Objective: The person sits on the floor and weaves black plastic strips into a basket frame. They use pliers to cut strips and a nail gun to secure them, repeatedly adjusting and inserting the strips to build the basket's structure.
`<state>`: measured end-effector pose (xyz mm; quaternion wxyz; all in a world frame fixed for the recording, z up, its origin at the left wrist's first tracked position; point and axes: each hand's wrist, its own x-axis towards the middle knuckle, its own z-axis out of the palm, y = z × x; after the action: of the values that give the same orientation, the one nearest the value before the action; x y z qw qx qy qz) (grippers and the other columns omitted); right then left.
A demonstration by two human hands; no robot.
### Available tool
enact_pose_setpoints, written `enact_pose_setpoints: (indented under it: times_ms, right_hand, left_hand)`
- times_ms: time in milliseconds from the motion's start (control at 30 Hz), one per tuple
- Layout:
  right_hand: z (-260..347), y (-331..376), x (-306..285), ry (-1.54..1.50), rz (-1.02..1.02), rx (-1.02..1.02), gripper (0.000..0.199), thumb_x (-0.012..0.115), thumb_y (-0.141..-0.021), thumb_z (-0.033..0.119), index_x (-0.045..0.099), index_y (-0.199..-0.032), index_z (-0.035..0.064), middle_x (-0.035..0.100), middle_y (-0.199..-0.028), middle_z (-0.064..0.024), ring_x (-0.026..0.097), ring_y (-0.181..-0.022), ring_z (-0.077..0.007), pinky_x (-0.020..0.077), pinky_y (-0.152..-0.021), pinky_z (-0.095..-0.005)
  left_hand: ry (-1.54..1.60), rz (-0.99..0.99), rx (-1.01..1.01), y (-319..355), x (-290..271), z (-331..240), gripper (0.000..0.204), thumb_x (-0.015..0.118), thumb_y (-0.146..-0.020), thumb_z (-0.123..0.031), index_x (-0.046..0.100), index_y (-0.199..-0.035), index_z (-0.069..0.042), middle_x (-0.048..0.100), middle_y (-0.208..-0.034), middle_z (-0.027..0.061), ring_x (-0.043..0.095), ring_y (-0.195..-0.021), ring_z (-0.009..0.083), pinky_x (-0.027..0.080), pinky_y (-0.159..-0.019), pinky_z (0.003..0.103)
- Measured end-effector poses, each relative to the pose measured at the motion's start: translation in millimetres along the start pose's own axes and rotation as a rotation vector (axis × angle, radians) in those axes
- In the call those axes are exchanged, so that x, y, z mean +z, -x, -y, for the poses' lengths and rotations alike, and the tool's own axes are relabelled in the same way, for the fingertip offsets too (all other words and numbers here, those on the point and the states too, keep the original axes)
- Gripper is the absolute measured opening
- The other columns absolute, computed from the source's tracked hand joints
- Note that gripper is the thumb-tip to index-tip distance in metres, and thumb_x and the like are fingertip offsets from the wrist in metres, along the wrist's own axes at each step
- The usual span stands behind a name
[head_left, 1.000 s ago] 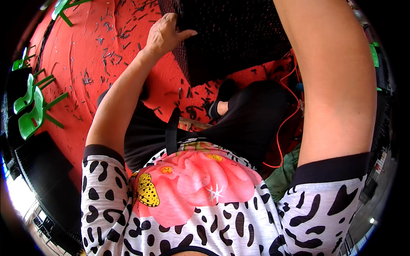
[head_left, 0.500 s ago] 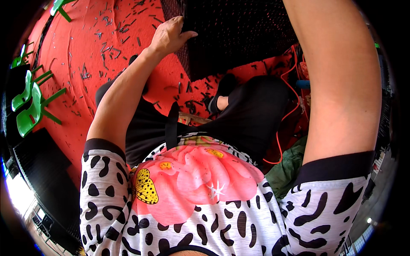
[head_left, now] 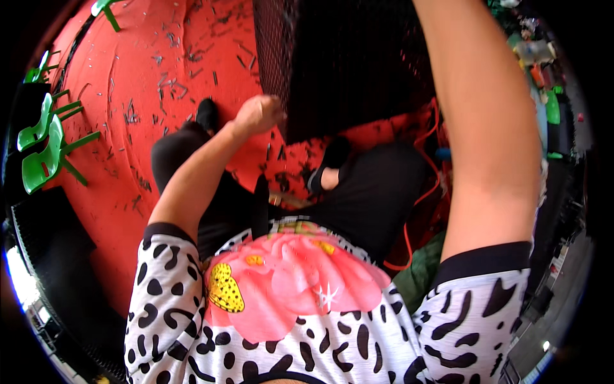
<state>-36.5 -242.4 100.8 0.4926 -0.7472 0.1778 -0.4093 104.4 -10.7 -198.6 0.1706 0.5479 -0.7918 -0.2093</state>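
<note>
A large black box-shaped piece with a woven, mesh-like side point(head_left: 274, 61) stands tilted before me at the top of the view. My left hand point(head_left: 261, 114) is at its near left edge, fingers curled in against it; motion blurs the fingertips. Reaching up along the right, my right arm point(head_left: 489, 128) passes out at the top, so my right hand is out of sight. Both my legs are bent around the near side of the piece, with a dark shoe point(head_left: 336, 153) close below its lower corner.
Dark strips point(head_left: 169, 83) lie scattered over the red floor covering point(head_left: 109, 160). Green chairs point(head_left: 48, 153) stand along the left, near a black woven panel point(head_left: 54, 237). A red cord point(head_left: 409, 246) runs beside my right leg, by a green cloth point(head_left: 422, 269). Mixed clutter point(head_left: 537, 54) lies far right.
The black woven piece has turned, showing more of its left side. My left hand has moved down and nearer along its edge. The view has shifted, bringing clutter in at the right.
</note>
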Motion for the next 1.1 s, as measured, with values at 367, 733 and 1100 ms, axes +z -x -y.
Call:
enact_pose_setpoints:
  times_ms: [367,733,1100]
  right_hand:
    - [60,108,37,-0.076,0.042,0.099,0.016,0.06,-0.087,0.017,0.059,-0.086,0.001,0.059,-0.077,-0.0044,0.056,-0.067,-0.0111,0.045,-0.066,-0.0235]
    - [107,233,103,-0.13,0.18,0.197,0.011,0.066,-0.076,-0.002,0.058,-0.083,-0.002,0.055,-0.09,-0.0103,0.053,-0.081,-0.0127,0.0417,-0.073,-0.0253]
    - [121,238,120,0.185,0.057,0.329,0.004,0.057,-0.081,-0.002,0.055,-0.083,-0.0005,0.054,-0.079,-0.0018,0.05,-0.069,-0.0054,0.0406,-0.063,-0.0203]
  left_hand:
    - [0.221,-0.395,0.391,-3,-140,-90,0.01,0.06,-0.076,0.0,0.051,-0.079,-0.001,0.051,-0.071,0.0127,0.055,-0.066,0.0334,0.044,-0.055,0.039]
    - [0.244,-0.264,0.514,65,-131,-116,0.019,0.066,-0.077,-0.013,0.057,-0.089,-0.001,0.056,-0.072,0.0141,0.057,-0.067,0.0339,0.046,-0.061,0.042]
    - [0.268,-0.288,0.51,81,-110,-117,0.018,0.064,-0.075,-0.009,0.053,-0.087,-0.001,0.051,-0.079,0.0133,0.056,-0.07,0.0343,0.047,-0.06,0.042]
